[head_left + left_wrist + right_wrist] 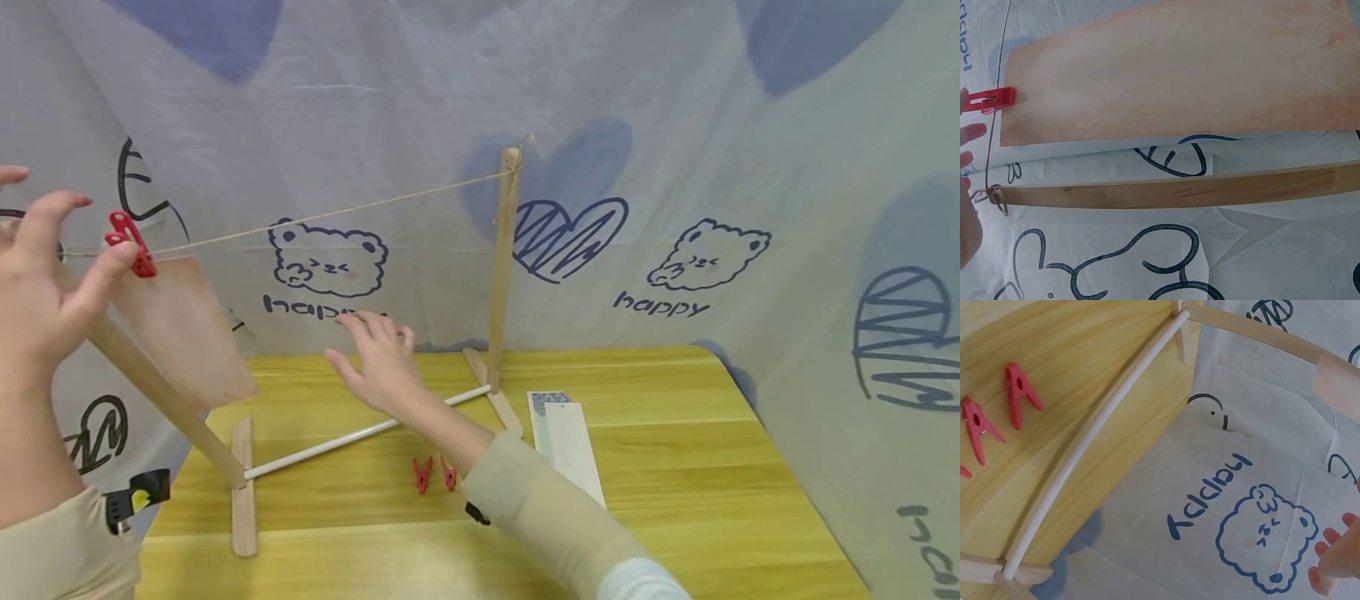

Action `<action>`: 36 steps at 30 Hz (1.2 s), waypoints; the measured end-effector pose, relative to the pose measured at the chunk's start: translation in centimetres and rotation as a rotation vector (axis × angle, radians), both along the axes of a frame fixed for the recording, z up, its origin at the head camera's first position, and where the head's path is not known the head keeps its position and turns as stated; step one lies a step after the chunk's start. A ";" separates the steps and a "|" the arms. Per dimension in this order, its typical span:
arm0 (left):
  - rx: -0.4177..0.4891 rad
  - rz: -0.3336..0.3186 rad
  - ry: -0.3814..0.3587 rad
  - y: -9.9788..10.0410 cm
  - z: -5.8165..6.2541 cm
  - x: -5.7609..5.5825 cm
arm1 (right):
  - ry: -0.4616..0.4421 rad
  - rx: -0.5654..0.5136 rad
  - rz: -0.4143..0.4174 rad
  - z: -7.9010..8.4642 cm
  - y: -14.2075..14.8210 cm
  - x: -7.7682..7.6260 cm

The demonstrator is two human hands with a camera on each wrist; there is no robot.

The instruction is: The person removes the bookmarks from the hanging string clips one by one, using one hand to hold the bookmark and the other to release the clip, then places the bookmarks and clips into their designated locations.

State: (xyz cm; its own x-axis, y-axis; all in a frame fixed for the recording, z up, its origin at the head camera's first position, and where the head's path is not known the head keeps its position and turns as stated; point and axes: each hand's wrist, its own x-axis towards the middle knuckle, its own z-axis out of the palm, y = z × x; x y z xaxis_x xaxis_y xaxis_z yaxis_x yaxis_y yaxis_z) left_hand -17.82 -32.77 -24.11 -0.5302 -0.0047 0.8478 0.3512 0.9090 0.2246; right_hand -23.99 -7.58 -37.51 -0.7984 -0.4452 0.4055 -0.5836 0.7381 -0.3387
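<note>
A red clothespin (pixel 133 246) clamps a tan, mottled sheet of paper (pixel 180 329) to a thin string (pixel 337 215). My left hand (pixel 45 279) is raised beside this clothespin, its fingers spread and the thumb tip at or against the clip. From the left wrist view, fingertips show at the left edge near the clothespin (pixel 994 99), with the paper (pixel 1172 75) hanging from it. My right hand (pixel 382 367) is held in the air over the frame's white rod (pixel 322 450), fingers loosely bent and holding nothing.
Two wooden posts (pixel 504 267) on flat feet carry the string. Red clothespins (pixel 422 475) lie on the yellow wood-grain table (pixel 675 500). Right of them lie flat cards (pixel 573 446), one with a blue-patterned corner. A printed cloth (pixel 420 92) hangs behind the table.
</note>
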 end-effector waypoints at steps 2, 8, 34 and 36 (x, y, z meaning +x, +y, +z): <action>0.000 -0.021 0.003 0.1 0.2 0.0 | -0.007 -0.006 0.011 0.1 -0.3 0.1; -0.060 -0.023 -0.007 0.5 0.9 0.1 | -0.027 -0.016 0.050 0.6 -1.1 0.3; -0.136 0.042 -0.054 0.9 0.9 -0.1 | -0.146 0.091 0.142 1.6 -5.5 1.1; -0.133 0.044 -0.050 1.0 1.0 -0.1 | -0.163 0.086 0.148 1.7 -5.8 1.2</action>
